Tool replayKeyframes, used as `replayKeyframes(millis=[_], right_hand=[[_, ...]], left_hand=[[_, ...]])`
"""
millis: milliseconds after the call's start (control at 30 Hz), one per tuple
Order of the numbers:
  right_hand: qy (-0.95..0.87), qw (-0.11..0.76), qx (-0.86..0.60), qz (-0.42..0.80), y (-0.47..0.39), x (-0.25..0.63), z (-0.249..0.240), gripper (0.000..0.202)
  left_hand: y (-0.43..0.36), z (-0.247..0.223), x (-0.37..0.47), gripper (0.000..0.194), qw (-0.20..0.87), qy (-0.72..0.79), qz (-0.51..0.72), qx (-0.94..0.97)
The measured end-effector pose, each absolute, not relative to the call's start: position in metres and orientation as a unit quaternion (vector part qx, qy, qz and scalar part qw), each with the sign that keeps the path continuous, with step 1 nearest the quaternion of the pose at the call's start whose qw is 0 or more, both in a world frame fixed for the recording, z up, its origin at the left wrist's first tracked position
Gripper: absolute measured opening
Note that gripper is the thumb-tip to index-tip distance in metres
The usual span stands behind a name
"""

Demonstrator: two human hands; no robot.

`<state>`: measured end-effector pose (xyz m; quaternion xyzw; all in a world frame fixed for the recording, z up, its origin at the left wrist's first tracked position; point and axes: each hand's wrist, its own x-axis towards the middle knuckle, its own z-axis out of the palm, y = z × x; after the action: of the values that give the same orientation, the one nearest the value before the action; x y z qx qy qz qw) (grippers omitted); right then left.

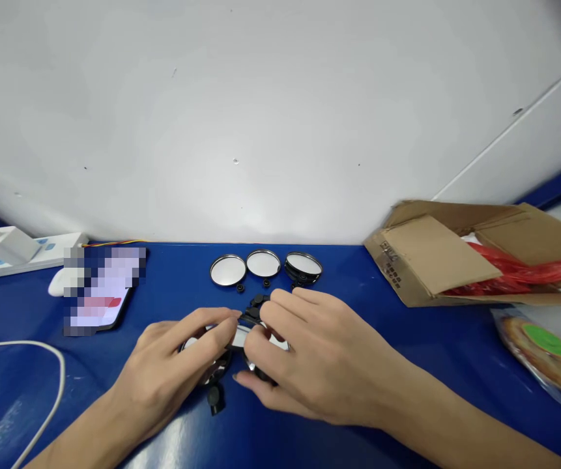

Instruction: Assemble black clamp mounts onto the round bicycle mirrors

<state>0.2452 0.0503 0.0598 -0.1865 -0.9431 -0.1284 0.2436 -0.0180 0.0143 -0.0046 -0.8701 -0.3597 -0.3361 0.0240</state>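
Between my two hands several small round mirrors with black backs are bunched on the blue table, partly covered by the fingers. My left hand (175, 358) is closed, its fingertips pinched together at the edge of the middle mirror (242, 337); what lies in the pinch is hidden. Under that hand rests another round mirror (215, 371), with a black swivel mount (215, 397) sticking out toward me. Curled fingers of my right hand (309, 352) close around a round mirror, mostly covered by them. Black mount parts (259, 303) show just beyond the fingertips.
Farther back lie a left mirror (228, 270), a middle mirror (263, 264) and a right mirror (303, 264) on a black part. A phone (107, 293), white earbud case (62, 281), power strip (65, 247) and white cable (60, 371) are left; an open carton (421, 254) and wrapped pastry (544, 355) right.
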Motion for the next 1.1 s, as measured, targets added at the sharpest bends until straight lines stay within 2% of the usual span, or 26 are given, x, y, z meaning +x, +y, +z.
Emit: replayKeyframes(millis=[167,300,467,633,733,933,1100], right_hand=[[-0.931,0.258,-0.190,-0.174,0.048,0.241,0.050,0.045],[-0.920,0.302,-0.233,-0.093,0.042,0.233,0.047,0.047],[-0.905,0.316,-0.283,0.024,0.025,0.220,0.042,0.048],[-0.898,0.331,-0.265,0.118,0.016,0.209,0.030,0.045],[-0.897,0.357,-0.220,0.138,0.018,0.206,0.025,0.044],[-0.892,0.320,-0.200,0.250,0.022,0.211,0.032,0.034],[-0.860,0.314,-0.254,0.311,0.022,0.212,0.037,0.033]], left_hand=[[0.010,-0.005,-0.012,0.020,0.024,-0.383,-0.373,-0.845],[0.008,-0.001,-0.009,0.040,0.127,-0.396,-0.382,-0.826],[0.005,0.001,-0.006,0.039,0.193,-0.417,-0.302,-0.835],[-0.003,0.000,-0.005,0.031,0.150,-0.426,-0.349,-0.821],[-0.004,0.006,-0.004,0.026,0.144,-0.377,-0.409,-0.818],[0.004,0.010,-0.005,0.034,0.106,-0.318,-0.438,-0.835],[0.007,0.003,-0.006,0.038,0.082,-0.378,-0.412,-0.825]])
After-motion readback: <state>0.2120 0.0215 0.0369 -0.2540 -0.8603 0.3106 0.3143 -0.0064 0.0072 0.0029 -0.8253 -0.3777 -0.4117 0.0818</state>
